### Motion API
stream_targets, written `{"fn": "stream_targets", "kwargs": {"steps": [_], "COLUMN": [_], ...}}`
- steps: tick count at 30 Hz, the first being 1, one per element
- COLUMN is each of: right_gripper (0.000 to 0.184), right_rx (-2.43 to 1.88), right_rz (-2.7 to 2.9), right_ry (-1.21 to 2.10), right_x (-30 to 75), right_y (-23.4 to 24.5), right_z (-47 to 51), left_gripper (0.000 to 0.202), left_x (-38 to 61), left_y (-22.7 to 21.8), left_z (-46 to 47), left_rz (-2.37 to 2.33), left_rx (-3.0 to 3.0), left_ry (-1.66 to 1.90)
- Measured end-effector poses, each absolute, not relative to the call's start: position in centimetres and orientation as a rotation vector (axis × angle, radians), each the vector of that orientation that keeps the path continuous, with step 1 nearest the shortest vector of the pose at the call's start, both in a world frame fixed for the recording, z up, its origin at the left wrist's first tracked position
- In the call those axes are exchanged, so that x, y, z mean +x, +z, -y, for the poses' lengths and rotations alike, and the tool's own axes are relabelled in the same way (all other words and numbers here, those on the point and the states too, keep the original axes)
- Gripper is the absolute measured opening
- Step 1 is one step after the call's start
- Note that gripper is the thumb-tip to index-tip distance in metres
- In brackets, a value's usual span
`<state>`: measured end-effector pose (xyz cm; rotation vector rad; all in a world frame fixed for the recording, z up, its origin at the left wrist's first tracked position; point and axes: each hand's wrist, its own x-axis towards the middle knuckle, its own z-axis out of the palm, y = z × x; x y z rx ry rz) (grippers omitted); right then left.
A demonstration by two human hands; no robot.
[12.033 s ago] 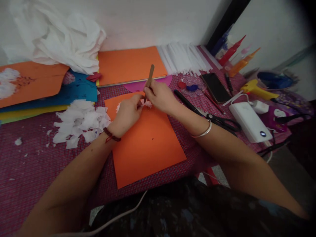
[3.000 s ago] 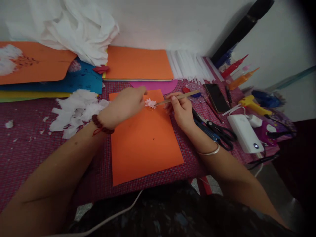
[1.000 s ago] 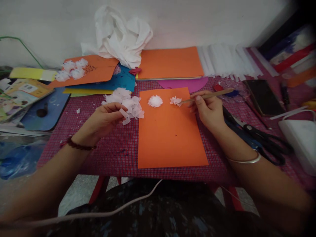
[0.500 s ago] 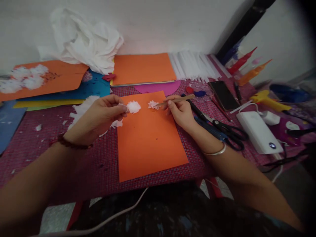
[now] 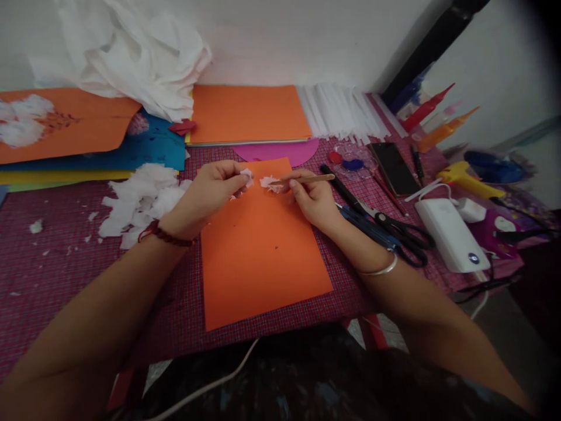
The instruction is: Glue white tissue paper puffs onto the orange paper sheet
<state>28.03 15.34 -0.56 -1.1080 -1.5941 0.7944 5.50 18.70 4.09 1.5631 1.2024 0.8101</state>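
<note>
A counter point(image 5: 48, 280) in checked cloth carries an orange sheet point(image 5: 263, 257), lying under and just below both hands. A pile of tissue scraps point(image 5: 140, 199) sits just left of the left hand point(image 5: 210, 190); scissors point(image 5: 385, 225) lie just right of the right hand point(image 5: 312, 199). The left hand's fingertips pinch a white tissue piece point(image 5: 246, 175). The right hand is closed round a thin stick point(image 5: 309, 178), its tip touching a small tissue flower point(image 5: 269, 183) on the sheet, between the two hands.
</note>
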Motion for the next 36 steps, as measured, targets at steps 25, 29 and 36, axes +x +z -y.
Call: {"fn": "stream_targets", "kwargs": {"steps": [25,29,36], "right_gripper": [0.042,0.037,0.029], "right_rx": [-1.136,-1.102,-1.077], "right_rz": [1.477,1.491,1.747], "right_ry": [0.733,0.679,0.59], "right_x": [28.3,28.0,27.7], "right_y": [-0.2,0.3,-0.2], "right_z": [-15.2,-14.5,-15.0], "left_gripper": [0.013,0.013,0.015], "left_x": [8.8,9.3,9.2], "left_y": [3.8,4.4,3.9], "left_z": [-22.3,-22.1,-22.4], "left_rz": [-1.211,-1.261,-1.214], "left_rx": [1.999,2.018,2.057], "left_ry": [0.406,0.378,0.407]}}
